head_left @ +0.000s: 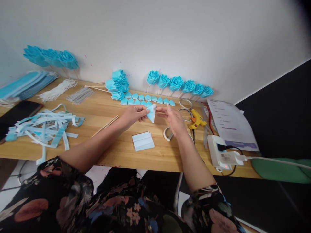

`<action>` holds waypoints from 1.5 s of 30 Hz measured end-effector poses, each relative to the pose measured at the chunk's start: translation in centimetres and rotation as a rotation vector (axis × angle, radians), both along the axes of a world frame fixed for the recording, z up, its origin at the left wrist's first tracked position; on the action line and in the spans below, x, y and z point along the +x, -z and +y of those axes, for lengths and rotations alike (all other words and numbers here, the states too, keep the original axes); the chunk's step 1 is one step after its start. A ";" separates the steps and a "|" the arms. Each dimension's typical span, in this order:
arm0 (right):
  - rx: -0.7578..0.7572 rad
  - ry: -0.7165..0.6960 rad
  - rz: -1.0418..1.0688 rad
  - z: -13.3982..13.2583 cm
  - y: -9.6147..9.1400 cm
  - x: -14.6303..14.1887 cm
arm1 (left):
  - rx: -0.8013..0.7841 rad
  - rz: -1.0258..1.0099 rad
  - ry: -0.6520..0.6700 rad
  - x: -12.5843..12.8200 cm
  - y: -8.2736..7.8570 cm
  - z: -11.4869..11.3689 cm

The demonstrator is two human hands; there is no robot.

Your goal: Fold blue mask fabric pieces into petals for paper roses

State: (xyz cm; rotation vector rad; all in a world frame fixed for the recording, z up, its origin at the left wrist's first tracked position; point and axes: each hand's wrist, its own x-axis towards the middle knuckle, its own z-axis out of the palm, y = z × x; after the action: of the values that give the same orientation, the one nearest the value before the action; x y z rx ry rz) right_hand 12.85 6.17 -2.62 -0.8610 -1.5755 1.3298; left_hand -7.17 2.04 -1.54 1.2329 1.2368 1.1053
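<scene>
My left hand (pixel 134 114) pinches a small folded light-blue piece (pixel 152 112) just above the wooden table (pixel 102 111). My right hand (pixel 173 118) pinches the same piece from its right side, fingers together at its upper edge. Below the hands lies a small stack of cut blue-white rectangles (pixel 143 141). Behind the hands, two rows of finished folded blue petals (pixel 147 98) lie on the table.
Blue paper-like roses (pixel 178 83) lean against the wall, more at the far left (pixel 51 57). Cut blue strips (pixel 43 126), wooden sticks (pixel 105 126), a yellow glue gun (pixel 197 119), tape rolls (pixel 186 103), a power strip (pixel 220 152) and a printed sheet (pixel 229 124) surround the work area.
</scene>
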 end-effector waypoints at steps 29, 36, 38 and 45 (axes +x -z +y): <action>-0.039 -0.125 -0.123 -0.4 0.1 0.1 | 0.113 0.160 0.018 -0.1 0.8 0.1; -0.002 -0.120 -0.149 -0.6 0.1 0.0 | 0.046 0.146 0.099 -0.2 0.1 -0.2; 0.062 -0.117 -0.172 -0.6 -0.2 0.1 | 0.023 0.093 0.067 -0.3 0.1 -0.1; 0.757 -0.009 -0.386 -0.3 -2.2 1.5 | -0.084 -0.219 -0.052 -1.0 -0.3 0.5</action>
State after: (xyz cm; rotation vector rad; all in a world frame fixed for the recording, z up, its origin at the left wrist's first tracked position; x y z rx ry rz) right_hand 14.30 5.89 -0.46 -0.6366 -2.1639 0.4840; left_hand -8.15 2.58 -1.28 0.9934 1.1408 1.1806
